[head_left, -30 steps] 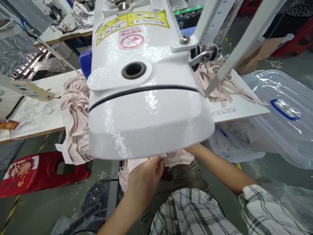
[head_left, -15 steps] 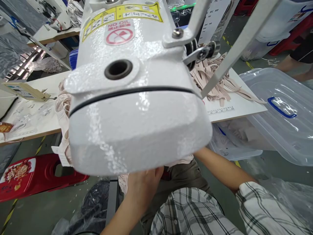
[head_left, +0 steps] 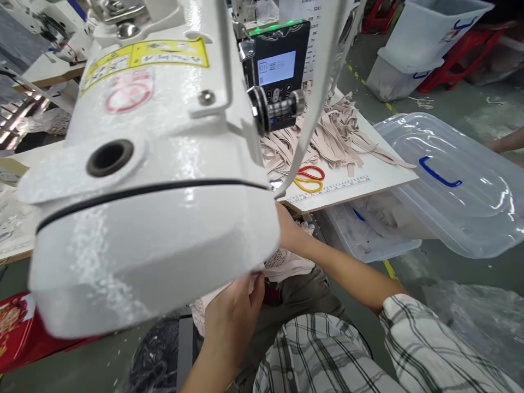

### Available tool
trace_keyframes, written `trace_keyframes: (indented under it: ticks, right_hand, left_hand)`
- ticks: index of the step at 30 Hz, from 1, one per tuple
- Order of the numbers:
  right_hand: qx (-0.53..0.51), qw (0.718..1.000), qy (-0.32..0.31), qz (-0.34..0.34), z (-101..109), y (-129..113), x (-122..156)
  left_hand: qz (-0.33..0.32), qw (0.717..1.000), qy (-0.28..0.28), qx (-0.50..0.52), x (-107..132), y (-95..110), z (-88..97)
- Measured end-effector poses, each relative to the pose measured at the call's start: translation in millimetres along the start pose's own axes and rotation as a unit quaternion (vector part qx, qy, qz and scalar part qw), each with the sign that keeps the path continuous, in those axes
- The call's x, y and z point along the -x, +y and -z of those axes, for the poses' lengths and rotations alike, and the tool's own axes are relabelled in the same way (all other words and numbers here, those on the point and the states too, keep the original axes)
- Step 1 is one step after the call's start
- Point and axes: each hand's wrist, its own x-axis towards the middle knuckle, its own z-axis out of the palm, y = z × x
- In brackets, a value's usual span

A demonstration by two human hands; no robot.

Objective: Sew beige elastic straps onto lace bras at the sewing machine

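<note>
The white head of a sewing machine (head_left: 155,245) fills the left and middle of the view and hides its needle area. Below its front edge, my left hand (head_left: 235,308) is closed, thumb and fingers pinching the edge of a pale pink lace garment (head_left: 289,266). The garment hangs down over my lap. My right hand (head_left: 290,232) reaches in behind the right end of the machine head, close to the garment. Its fingers are hidden there, so what they do cannot be seen.
Scissors (head_left: 310,179) with red and yellow handles lie by a ruler strip on the white table (head_left: 368,188). Behind them is a heap of pink straps (head_left: 335,134). A lit control panel (head_left: 278,71) stands at the back. A clear lid (head_left: 454,185) sits right, a red stool (head_left: 24,333) left.
The view has swung right, so the machine head sits further left and lower. The control panel, scissors and more of my right hand and the lace garment now show.
</note>
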Motion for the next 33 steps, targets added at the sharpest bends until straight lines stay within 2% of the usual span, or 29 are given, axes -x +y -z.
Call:
trace_keyframes:
  ticks: [4,11,17,23,26,29,33]
  right_hand:
    - [-0.037,0.999,0.007,-0.007,6.1,-4.0,1.9]
    - [-0.084,0.995,0.019,0.042,5.2,-2.2,3.5]
    - [-0.129,0.991,0.032,-0.006,8.4,-5.3,8.4]
    - [-0.19,0.979,0.06,-0.033,4.7,-9.0,16.2]
    - [-0.266,0.959,0.074,-0.07,5.6,-6.0,32.1]
    - [-0.275,0.953,0.056,-0.117,11.3,-6.8,57.8]
    - [-0.211,0.97,-0.026,-0.116,18.9,-16.7,98.0]
  left_hand:
    - [-0.007,1.0,-0.001,-0.016,0.2,4.4,0.2]
    - [-0.008,1.0,-0.008,-0.026,1.5,0.4,3.3]
    - [-0.007,0.999,0.027,-0.02,0.8,4.1,-2.6]
    - [-0.009,1.0,0.004,-0.015,5.5,-3.9,-4.5]
    - [-0.001,0.998,0.069,-0.003,9.8,-7.0,-14.3]
    - [0.0,0.992,0.126,0.0,16.0,-2.7,-25.1]
    - [-0.087,0.978,0.191,0.001,35.2,23.1,-42.8]
